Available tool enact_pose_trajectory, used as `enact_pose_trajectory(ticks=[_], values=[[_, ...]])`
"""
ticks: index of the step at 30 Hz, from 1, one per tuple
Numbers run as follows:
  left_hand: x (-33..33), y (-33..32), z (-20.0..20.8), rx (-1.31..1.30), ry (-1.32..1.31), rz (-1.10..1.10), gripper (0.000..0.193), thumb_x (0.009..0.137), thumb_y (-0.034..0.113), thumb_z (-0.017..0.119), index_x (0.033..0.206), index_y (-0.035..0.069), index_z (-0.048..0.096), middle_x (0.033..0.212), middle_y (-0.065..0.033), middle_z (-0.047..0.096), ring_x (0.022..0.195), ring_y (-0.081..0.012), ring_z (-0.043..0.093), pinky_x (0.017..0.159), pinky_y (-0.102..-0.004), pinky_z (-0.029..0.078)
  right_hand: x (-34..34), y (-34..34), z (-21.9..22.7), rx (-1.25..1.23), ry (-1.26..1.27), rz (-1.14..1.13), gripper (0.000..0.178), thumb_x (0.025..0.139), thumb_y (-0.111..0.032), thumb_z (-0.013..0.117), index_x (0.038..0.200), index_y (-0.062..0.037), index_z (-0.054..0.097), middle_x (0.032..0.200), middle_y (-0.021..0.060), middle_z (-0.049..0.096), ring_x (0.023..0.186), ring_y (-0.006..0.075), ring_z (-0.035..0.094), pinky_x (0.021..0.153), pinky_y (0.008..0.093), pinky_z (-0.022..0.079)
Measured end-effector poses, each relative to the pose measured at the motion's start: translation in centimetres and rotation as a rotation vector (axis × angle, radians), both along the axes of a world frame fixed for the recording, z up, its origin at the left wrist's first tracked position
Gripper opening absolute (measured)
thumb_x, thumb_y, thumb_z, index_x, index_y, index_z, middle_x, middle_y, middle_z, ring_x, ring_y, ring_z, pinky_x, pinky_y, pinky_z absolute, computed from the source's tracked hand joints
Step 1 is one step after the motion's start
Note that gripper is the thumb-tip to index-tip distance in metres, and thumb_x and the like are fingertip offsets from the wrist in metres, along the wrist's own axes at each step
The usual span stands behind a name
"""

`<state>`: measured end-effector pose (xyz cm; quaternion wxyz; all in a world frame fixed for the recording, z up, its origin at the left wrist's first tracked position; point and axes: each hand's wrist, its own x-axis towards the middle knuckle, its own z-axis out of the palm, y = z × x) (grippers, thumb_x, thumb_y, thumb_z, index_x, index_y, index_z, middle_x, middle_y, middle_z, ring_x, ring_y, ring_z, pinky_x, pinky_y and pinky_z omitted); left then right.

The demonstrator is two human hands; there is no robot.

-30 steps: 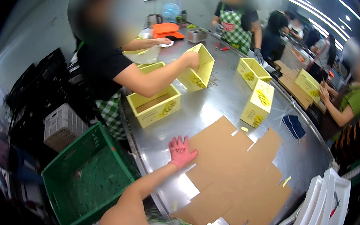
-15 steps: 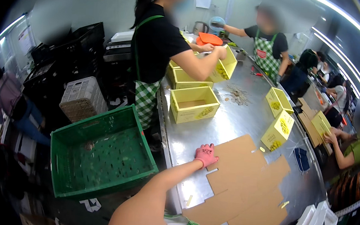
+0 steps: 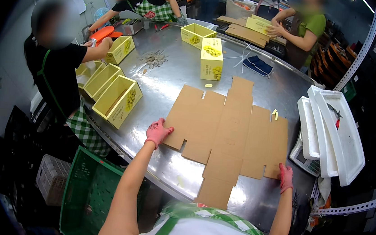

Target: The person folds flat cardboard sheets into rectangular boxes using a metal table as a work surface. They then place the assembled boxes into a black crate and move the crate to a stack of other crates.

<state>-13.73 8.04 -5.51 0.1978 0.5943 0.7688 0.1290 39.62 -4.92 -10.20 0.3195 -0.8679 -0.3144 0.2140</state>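
Observation:
A flat, unfolded cardboard box blank, brown side up with slots and flaps, lies on the metal table in front of me. My left hand, in a pink glove, is closed on the blank's left edge. At its lower right corner my right hand, gloved in pink too, grips the edge with fingertips against the cardboard. Beyond the blank, a yellow box with grape pictures stands on end, and an open yellow box sits just behind it.
Several open yellow boxes line the table's left side by a co-worker. A green crate stands below the left edge. Stacked white foam trays with pliers rest at right over a scale. A dark blue cloth lies behind.
My view has swung right, and the blank now lies turned and more squarely before me. My right hand, barely visible before, is now at its right edge. The left keeps to the left edge.

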Motion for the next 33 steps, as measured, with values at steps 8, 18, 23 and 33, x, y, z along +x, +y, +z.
enact_pose_trajectory(ticks=[8, 18, 23, 33], values=[[-1.0, -1.6, 3.0, -0.103, -0.362, -0.042, 0.075, 0.069, 0.041, 0.070, 0.131, 0.012, 0.042, 0.114, -0.0174, 0.060, 0.107, -0.0306, 0.057, 0.092, -0.0367, 0.043, -1.4, 0.1, 3.7, -0.333, -0.292, 0.101, 0.075, 0.069, -0.051, 0.062, 0.124, -0.0020, 0.048, 0.118, 0.0249, 0.053, 0.111, 0.0352, 0.051, 0.093, 0.0381, 0.040], [-0.2, -2.7, 2.5, -0.069, -0.631, -0.061, 0.068, 0.076, 0.025, 0.068, 0.135, 0.012, 0.039, 0.120, -0.0126, 0.057, 0.109, -0.0245, 0.056, 0.092, -0.0322, 0.044, 1.6, 1.4, -0.7, -0.089, 0.231, 0.004, 0.066, 0.075, -0.039, 0.066, 0.118, 0.0062, 0.047, 0.112, 0.0240, 0.055, 0.105, 0.0319, 0.054, 0.090, 0.0393, 0.042], [-1.1, -2.4, 4.1, -0.138, -1.203, -0.167, 0.062, 0.081, 0.013, 0.064, 0.136, 0.009, 0.037, 0.126, -0.0081, 0.053, 0.111, -0.0188, 0.053, 0.092, -0.0296, 0.044, -0.6, 0.3, 1.2, -0.220, -0.313, 0.028, 0.061, 0.076, -0.043, 0.061, 0.117, 0.0007, 0.048, 0.115, 0.0233, 0.054, 0.106, 0.0368, 0.053, 0.090, 0.0417, 0.042], [-1.5, -1.8, 4.0, -0.262, -1.411, -0.091, 0.064, 0.082, 0.010, 0.063, 0.139, 0.009, 0.035, 0.128, -0.0083, 0.051, 0.113, -0.0183, 0.052, 0.093, -0.0295, 0.044, 0.8, -1.1, 1.8, -0.129, -0.115, 0.030, 0.048, 0.075, -0.034, 0.063, 0.106, 0.0024, 0.055, 0.100, 0.0194, 0.062, 0.092, 0.0292, 0.060, 0.081, 0.0391, 0.045]])
